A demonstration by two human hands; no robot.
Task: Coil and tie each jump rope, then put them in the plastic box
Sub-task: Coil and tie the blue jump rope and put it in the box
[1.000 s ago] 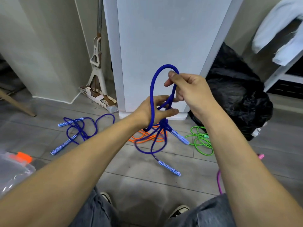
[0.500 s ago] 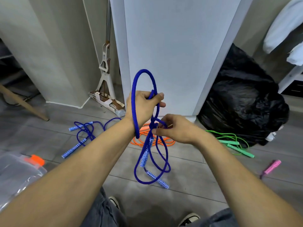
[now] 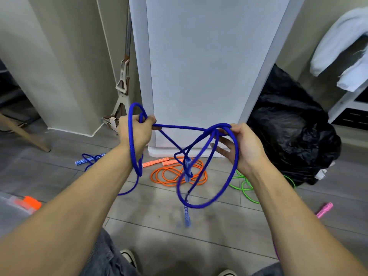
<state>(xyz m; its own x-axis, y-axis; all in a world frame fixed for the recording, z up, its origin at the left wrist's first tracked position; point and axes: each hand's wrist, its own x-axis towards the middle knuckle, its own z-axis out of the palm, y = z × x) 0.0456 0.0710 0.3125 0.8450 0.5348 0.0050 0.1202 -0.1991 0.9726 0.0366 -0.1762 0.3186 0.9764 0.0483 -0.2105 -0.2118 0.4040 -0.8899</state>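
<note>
A dark blue jump rope [image 3: 223, 188] is stretched in the air between my two hands, with loops hanging below and its patterned handles [image 3: 187, 213] dangling and blurred. My left hand [image 3: 137, 132] grips one bunch of the rope, and a loop runs around its wrist. My right hand [image 3: 242, 144] pinches the other bunch between thumb and forefinger, the other fingers spread. On the floor lie an orange rope [image 3: 175, 173], a green rope [image 3: 246, 185], a second blue rope [image 3: 89, 160] and a pink handle [image 3: 324, 210]. The clear plastic box [image 3: 14, 210] with an orange latch shows at the left edge.
A white cabinet [image 3: 199, 66] stands straight ahead, a full black rubbish bag [image 3: 294, 132] to its right and a mop [image 3: 123, 82] leaning to its left. A wooden leg [image 3: 23, 132] slants at far left. My shoes [image 3: 129, 257] show at the bottom.
My hands have drawn apart, the right one rising and moving right, so the blue rope is now pulled taut between them. The hanging loops and handles swing.
</note>
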